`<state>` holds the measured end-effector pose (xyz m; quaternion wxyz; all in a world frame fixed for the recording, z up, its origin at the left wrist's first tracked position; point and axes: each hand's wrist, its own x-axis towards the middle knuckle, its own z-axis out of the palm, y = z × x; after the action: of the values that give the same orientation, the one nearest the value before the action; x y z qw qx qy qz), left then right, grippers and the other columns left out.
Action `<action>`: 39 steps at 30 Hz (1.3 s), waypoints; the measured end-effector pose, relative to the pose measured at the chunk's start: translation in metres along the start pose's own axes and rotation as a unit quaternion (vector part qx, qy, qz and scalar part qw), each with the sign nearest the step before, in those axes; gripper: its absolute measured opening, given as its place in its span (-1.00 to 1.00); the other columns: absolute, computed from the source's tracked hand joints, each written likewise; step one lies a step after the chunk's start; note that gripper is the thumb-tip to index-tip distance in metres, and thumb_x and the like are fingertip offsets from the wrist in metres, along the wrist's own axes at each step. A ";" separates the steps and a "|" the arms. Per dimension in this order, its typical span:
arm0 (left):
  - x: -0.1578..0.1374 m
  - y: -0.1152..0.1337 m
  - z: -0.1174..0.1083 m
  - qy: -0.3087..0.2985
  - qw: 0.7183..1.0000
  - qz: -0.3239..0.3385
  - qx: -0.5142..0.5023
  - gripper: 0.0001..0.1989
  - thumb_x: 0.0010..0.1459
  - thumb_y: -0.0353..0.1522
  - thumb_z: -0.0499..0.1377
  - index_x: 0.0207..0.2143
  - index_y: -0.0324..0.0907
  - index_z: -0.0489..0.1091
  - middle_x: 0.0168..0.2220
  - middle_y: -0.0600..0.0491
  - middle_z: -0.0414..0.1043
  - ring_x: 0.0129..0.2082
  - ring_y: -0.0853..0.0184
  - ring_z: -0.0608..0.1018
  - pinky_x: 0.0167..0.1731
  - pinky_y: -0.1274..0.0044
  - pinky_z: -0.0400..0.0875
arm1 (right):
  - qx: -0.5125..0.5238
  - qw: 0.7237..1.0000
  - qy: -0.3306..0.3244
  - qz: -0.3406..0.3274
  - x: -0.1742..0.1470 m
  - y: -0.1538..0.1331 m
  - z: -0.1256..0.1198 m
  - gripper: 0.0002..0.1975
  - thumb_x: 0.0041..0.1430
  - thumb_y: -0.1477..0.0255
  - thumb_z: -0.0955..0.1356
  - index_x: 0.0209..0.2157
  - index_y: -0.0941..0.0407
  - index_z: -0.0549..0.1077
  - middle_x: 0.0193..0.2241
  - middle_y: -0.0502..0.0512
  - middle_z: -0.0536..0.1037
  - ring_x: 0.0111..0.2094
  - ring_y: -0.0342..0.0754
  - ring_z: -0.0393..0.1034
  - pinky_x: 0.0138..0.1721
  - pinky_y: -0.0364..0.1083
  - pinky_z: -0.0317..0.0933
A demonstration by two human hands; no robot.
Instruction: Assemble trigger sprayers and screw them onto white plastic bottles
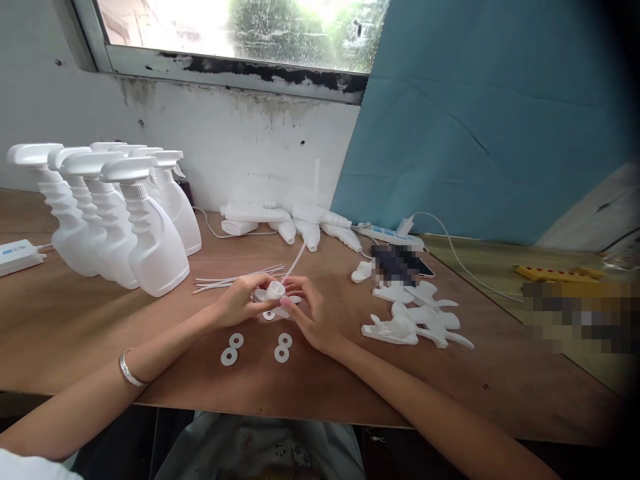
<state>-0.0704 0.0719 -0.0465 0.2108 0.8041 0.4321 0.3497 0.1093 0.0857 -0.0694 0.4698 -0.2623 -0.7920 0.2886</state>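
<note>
Over brown tabletop (310, 397) | left hand (239, 300), right hand (314, 315) | grip clasping round-collared white plastic sprayer head (275, 291)

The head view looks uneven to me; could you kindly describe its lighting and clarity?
In the head view, the window is glaring and washed out at its left; the right edge falls into dark vignetting; pixelated patches mask areas at right; the left hand, right hand and white spray part look reasonably sharp.

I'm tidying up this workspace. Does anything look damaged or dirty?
Yes: the window's lower frame looks worn, with dark patches breaking up its pale surface. The wall just below it has brownish stains.
</note>
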 end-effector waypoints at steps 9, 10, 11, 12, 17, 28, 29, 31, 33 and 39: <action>0.000 0.005 0.009 -0.013 0.992 0.090 0.087 -0.75 0.01 -0.22 0.16 -0.48 -0.26 0.32 -0.53 0.10 0.25 -0.50 0.42 0.28 -0.46 0.60 0.16 | 0.070 0.996 0.033 0.035 0.002 -0.005 -0.004 -0.85 0.13 0.33 0.28 -0.40 0.07 0.44 -0.36 0.03 0.53 -0.34 -0.09 0.41 -0.26 -0.10 0.27; 0.001 0.005 0.010 -0.012 0.992 0.093 0.087 -0.75 0.01 -0.22 0.16 -0.48 -0.26 0.32 -0.54 0.11 0.23 -0.51 0.43 0.27 -0.47 0.60 0.15 | 0.062 0.996 0.039 0.045 0.001 -0.005 -0.004 -0.83 0.14 0.31 0.27 -0.40 0.08 0.43 -0.37 0.03 0.54 -0.38 -0.09 0.41 -0.31 -0.11 0.27; 0.002 0.006 0.011 -0.010 0.992 0.095 0.086 -0.74 0.01 -0.22 0.16 -0.48 -0.26 0.32 -0.54 0.11 0.22 -0.52 0.43 0.26 -0.47 0.60 0.15 | 0.052 0.996 0.048 0.052 0.000 -0.006 -0.004 -0.82 0.14 0.30 0.26 -0.41 0.08 0.41 -0.38 0.03 0.54 -0.41 -0.10 0.40 -0.36 -0.12 0.26; 0.002 0.006 0.012 -0.007 0.991 0.098 0.085 -0.74 0.01 -0.21 0.16 -0.49 -0.26 0.32 -0.55 0.11 0.22 -0.52 0.43 0.25 -0.47 0.60 0.14 | 0.041 0.996 0.058 0.056 -0.001 -0.007 -0.004 -0.81 0.15 0.29 0.25 -0.42 0.09 0.40 -0.39 0.03 0.54 -0.44 -0.10 0.39 -0.39 -0.13 0.25; 0.004 0.006 0.016 -0.001 0.990 0.125 0.070 -0.74 0.03 -0.22 0.15 -0.51 -0.26 0.31 -0.54 0.10 0.23 -0.50 0.43 0.27 -0.45 0.59 0.14 | 0.010 0.994 0.093 0.064 -0.002 -0.013 -0.004 -0.78 0.17 0.31 0.23 -0.46 0.11 0.37 -0.45 0.03 0.53 -0.48 -0.13 0.36 -0.44 -0.16 0.18; 0.004 0.010 0.014 -0.005 0.987 0.133 0.085 -0.70 0.05 -0.21 0.14 -0.58 -0.26 0.25 -0.59 0.11 0.21 -0.52 0.42 0.25 -0.46 0.58 0.13 | 0.117 0.979 0.100 0.136 -0.001 -0.009 0.002 -0.75 0.14 0.24 0.24 -0.47 0.12 0.34 -0.48 0.03 0.50 -0.50 -0.14 0.31 -0.46 -0.17 0.16; 0.004 0.010 0.014 -0.003 0.987 0.133 0.087 -0.69 0.05 -0.21 0.14 -0.58 -0.25 0.24 -0.60 0.11 0.21 -0.52 0.43 0.24 -0.46 0.58 0.13 | 0.123 0.977 0.101 0.140 -0.001 -0.009 0.002 -0.74 0.14 0.24 0.24 -0.47 0.12 0.34 -0.47 0.03 0.50 -0.49 -0.14 0.31 -0.46 -0.17 0.16; 0.004 0.009 0.014 -0.002 0.987 0.132 0.090 -0.69 0.05 -0.20 0.14 -0.58 -0.25 0.24 -0.60 0.12 0.20 -0.53 0.43 0.24 -0.47 0.58 0.13 | 0.133 0.975 0.104 0.144 -0.001 -0.009 0.002 -0.74 0.14 0.23 0.24 -0.46 0.13 0.36 -0.47 0.04 0.49 -0.48 -0.14 0.31 -0.45 -0.17 0.17; 0.004 0.009 0.014 0.002 0.987 0.131 0.090 -0.69 0.05 -0.20 0.13 -0.59 -0.25 0.24 -0.60 0.11 0.20 -0.53 0.43 0.24 -0.47 0.58 0.13 | 0.145 0.972 0.108 0.147 -0.001 -0.008 0.003 -0.73 0.13 0.23 0.24 -0.46 0.13 0.37 -0.49 0.03 0.49 -0.48 -0.14 0.31 -0.45 -0.17 0.17; 0.004 0.011 0.013 -0.005 0.987 0.122 0.102 -0.68 0.05 -0.18 0.12 -0.58 -0.25 0.29 -0.60 0.10 0.24 -0.53 0.43 0.26 -0.46 0.58 0.13 | 0.163 0.968 0.112 0.154 -0.001 -0.007 0.005 -0.72 0.11 0.21 0.25 -0.49 0.12 0.36 -0.49 0.02 0.49 -0.47 -0.13 0.32 -0.45 -0.16 0.20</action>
<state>-0.0534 0.0687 -0.0473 0.0854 0.8697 0.3630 0.3234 0.1043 0.0794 -0.0670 0.5415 -0.3319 -0.6269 0.4513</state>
